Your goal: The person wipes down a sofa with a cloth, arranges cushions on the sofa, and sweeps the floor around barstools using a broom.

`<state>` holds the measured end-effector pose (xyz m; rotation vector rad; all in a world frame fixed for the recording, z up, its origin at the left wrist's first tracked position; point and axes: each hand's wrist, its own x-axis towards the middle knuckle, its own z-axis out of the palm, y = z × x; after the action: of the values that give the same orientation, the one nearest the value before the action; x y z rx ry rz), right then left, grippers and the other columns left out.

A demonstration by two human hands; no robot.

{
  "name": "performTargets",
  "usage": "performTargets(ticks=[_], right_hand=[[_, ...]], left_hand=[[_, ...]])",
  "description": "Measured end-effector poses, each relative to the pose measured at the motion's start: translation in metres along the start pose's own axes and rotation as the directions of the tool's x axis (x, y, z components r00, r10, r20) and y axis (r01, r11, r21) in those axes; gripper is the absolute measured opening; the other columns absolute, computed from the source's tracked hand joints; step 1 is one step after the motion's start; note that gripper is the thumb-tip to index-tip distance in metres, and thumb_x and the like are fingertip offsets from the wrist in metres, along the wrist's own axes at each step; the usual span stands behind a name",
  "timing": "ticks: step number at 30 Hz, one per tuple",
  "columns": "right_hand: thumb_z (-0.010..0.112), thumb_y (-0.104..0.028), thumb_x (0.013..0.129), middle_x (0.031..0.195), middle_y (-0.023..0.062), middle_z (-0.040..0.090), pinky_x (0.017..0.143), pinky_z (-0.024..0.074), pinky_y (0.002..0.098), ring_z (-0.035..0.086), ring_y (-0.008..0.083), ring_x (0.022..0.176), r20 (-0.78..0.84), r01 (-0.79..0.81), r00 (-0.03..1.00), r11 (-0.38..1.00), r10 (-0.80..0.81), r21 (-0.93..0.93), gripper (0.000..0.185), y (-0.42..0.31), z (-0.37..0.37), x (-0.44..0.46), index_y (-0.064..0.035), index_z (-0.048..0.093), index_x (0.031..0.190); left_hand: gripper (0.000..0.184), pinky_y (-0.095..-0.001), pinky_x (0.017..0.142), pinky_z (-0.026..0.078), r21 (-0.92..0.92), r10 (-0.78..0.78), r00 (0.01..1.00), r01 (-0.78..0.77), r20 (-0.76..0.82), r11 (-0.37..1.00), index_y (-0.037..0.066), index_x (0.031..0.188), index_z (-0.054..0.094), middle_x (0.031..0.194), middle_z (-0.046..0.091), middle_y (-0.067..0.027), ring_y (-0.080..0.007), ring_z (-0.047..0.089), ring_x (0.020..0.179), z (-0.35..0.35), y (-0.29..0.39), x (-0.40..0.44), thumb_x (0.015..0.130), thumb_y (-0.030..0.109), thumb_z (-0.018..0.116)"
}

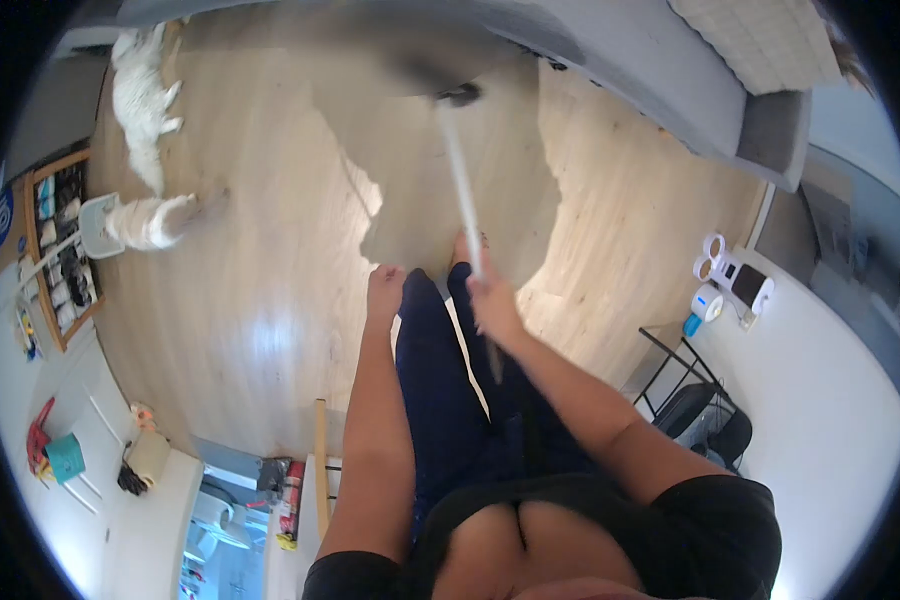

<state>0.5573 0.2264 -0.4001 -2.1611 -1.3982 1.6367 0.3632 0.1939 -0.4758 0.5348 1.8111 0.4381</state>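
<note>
My right hand [492,303] is wrapped around a long white pole [458,165], just in front of my legs. The pole runs forward over the floor to a dark joint [460,95]. Beyond the joint, a wide dark head [425,62] is smeared by motion, so its exact kind cannot be told. The pole's lower end passes back over my right thigh. My left hand [385,288] hangs beside my left knee with its fingers curled in and nothing visible in them.
A grey sofa [660,80] borders the far right. At left, a cream cat [150,222] stands by a grey long-handled dustpan [100,225], and a white furry animal [142,95] lies farther off. A black metal-framed stand [685,365] is at right. Wood flooring [250,250] surrounds me.
</note>
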Motion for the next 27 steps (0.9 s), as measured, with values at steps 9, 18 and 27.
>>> performTargets(ticks=[9, 18, 27], right_hand=[[0.050, -0.020, 0.090, 0.099, 0.0251, 0.059, 0.074, 0.0479, 0.0388, 0.061, 0.0381, 0.087, 0.186, -0.082, 0.978, 0.993, 0.096, -0.083, 0.052, -0.046, -0.036, -0.026, -0.0119, 0.030, 0.137], [0.045, -0.016, 0.089, 0.060, 0.0062, 0.049, 0.039, 0.0424, 0.0294, 0.048, 0.0142, 0.042, -0.486, -0.236, 0.806, 0.936, 0.338, 0.259, 0.053, 0.095, -0.059, 0.162, -0.0073, 0.027, 0.138], [0.043, -0.023, 0.090, 0.071, 0.0158, 0.058, 0.051, 0.0474, 0.0395, 0.058, 0.0260, 0.054, -0.827, -0.038, 0.547, 0.983, -0.128, -0.177, 0.048, 0.257, -0.110, 0.496, -0.0072, 0.031, 0.134]], left_hand=[[0.029, -0.0381, 0.081, 0.045, 0.113, 0.101, 0.990, -0.090, -0.098, 0.990, 0.003, 0.094, 0.064, 0.100, 0.060, -0.0176, -0.0304, 0.058, 0.093, -0.044, 0.016, 0.088, 0.077, 0.027, 0.060], [0.025, -0.0426, 0.087, 0.041, 0.576, 0.295, 0.954, -0.211, -0.054, 0.790, 0.012, 0.097, 0.061, 0.108, 0.055, -0.0107, -0.0323, 0.053, 0.100, 0.000, 0.031, 0.195, 0.075, 0.026, 0.062], [0.064, -0.0534, 0.096, 0.034, 0.849, 0.471, 0.876, -0.325, 0.105, 0.416, 0.021, 0.132, 0.038, 0.140, 0.031, -0.0057, -0.0312, 0.028, 0.129, 0.114, 0.035, 0.366, 0.074, 0.023, 0.066]])
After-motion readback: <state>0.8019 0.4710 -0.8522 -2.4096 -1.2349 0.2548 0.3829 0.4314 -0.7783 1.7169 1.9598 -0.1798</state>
